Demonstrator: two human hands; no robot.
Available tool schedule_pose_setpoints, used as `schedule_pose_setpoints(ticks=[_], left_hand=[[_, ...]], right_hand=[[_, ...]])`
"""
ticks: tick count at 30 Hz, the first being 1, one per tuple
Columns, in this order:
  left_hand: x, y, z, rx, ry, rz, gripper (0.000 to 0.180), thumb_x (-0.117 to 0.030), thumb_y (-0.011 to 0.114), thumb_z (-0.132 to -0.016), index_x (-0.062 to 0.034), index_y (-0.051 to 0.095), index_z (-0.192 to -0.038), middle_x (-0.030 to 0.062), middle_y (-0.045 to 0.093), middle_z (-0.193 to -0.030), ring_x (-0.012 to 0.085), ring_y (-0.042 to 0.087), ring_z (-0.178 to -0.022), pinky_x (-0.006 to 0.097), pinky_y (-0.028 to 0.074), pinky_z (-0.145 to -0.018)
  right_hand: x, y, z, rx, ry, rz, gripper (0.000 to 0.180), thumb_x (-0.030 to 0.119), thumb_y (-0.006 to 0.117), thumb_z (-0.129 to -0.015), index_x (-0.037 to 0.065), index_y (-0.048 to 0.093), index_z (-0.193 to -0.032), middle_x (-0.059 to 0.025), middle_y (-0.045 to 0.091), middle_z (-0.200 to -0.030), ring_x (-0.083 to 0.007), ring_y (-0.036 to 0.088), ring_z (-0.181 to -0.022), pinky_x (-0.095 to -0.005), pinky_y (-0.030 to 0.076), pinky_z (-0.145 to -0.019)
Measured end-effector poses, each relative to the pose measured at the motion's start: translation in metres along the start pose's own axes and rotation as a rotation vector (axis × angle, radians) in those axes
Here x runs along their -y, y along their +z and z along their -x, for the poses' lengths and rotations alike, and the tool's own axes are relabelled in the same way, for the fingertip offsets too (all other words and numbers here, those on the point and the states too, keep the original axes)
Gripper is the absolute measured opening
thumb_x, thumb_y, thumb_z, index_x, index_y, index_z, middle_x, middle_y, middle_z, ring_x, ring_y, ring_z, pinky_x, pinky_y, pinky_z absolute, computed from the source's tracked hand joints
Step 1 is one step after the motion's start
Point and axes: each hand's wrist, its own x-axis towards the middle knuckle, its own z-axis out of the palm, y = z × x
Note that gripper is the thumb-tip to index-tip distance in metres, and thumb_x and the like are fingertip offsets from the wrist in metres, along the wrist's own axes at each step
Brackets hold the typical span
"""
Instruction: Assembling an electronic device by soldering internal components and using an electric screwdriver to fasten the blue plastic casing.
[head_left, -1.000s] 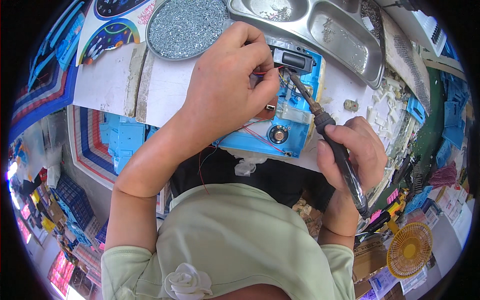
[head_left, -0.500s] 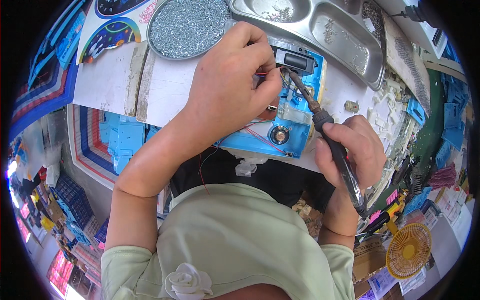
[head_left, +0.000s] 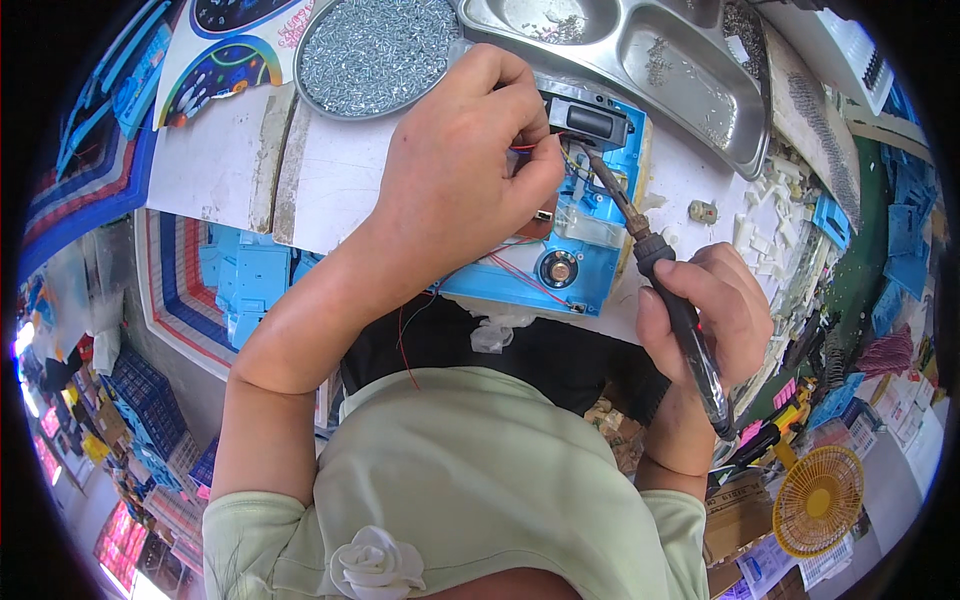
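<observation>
A blue plastic housing point(head_left: 595, 275) lies on the table in front of me, with a small round speaker point(head_left: 558, 268), a black part with a roller-like piece point(head_left: 590, 121) and thin wires inside. Over its left half, my left hand point(head_left: 478, 150) pinches a red wire point(head_left: 524, 147) between thumb and fingertips. A soldering iron point(head_left: 683, 315) rests in the grip of my right hand point(head_left: 715, 312), at the housing's right side. Its tip points up and left, close to the wires below the black part; whether it touches them I cannot tell. My left hand covers part of the housing.
A round metal bowl of small screws point(head_left: 375, 60) stands at the back left. Behind the housing is a steel compartment tray point(head_left: 690, 85) with a few small parts. White plastic pieces point(head_left: 765, 235) lie to the right; blue plastic parts point(head_left: 250, 275) fill a container at left.
My right hand and the soldering iron have shifted slightly down and to the right, drawing the tip a little lower. My left hand stays nearly still on the wire.
</observation>
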Motion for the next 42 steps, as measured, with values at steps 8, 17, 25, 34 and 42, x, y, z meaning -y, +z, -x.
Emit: schedule_pose_setpoints(ticks=[8, 17, 25, 34, 42], left_hand=[[0.002, 0.001, 0.000, -0.016, 0.041, -0.030, 0.010, -0.003, 0.072, -0.081, 0.0011, 0.064, -0.078, 0.0095, 0.060, -0.100, 0.0170, 0.062, -0.073, 0.029, 0.051, -0.064], [-0.001, -0.005, 0.001, -0.062, 0.100, -0.058, 0.016, -0.007, 0.077, -0.080, -0.0015, 0.067, -0.091, 0.0089, 0.059, -0.101, 0.0183, 0.062, -0.076, 0.029, 0.052, -0.065], [-0.025, 0.005, 0.011, 0.406, 0.282, -0.126, 0.021, -0.003, 0.076, -0.081, -0.0046, 0.069, -0.101, 0.0084, 0.063, -0.101, 0.0302, 0.066, -0.085, 0.037, 0.055, -0.073], [-0.021, -0.002, 0.001, 0.404, -0.157, 0.236, 0.008, -0.001, 0.073, -0.088, 0.0001, 0.071, -0.096, 0.0037, 0.067, -0.078, 0.0079, 0.060, -0.067, 0.025, 0.048, -0.061], [-0.021, -0.005, -0.001, 0.460, -0.304, 0.286, 0.008, -0.002, 0.074, -0.090, 0.0012, 0.068, -0.094, -0.0017, 0.064, -0.077, 0.0020, 0.054, -0.067, 0.021, 0.045, -0.060]], right_hand=[[0.000, 0.000, 0.000, -0.004, -0.009, -0.027, 0.035, 0.000, 0.081, -0.071, 0.007, 0.068, -0.102, -0.0051, 0.054, -0.063, -0.0231, 0.050, -0.053, -0.0336, 0.039, -0.052], [-0.001, -0.008, 0.003, 0.003, -0.007, -0.027, 0.032, 0.001, 0.081, -0.074, 0.004, 0.068, -0.102, -0.0062, 0.054, -0.063, -0.0227, 0.050, -0.053, -0.0333, 0.039, -0.052], [-0.010, -0.025, 0.029, -0.201, 0.129, -0.099, 0.030, -0.006, 0.077, -0.078, -0.005, 0.064, -0.105, -0.0118, 0.061, -0.070, -0.0194, 0.054, -0.057, -0.0291, 0.039, -0.053], [0.004, 0.010, 0.025, -0.209, 0.392, -0.217, 0.049, -0.001, 0.081, -0.081, 0.001, 0.066, -0.129, -0.0137, 0.072, -0.106, -0.0219, 0.070, -0.097, -0.0311, 0.053, -0.086], [-0.007, 0.048, -0.010, -0.190, 0.273, -0.279, 0.055, -0.013, 0.073, -0.076, 0.006, 0.067, -0.127, -0.0128, 0.068, -0.103, -0.0234, 0.068, -0.088, -0.0307, 0.055, -0.078]])
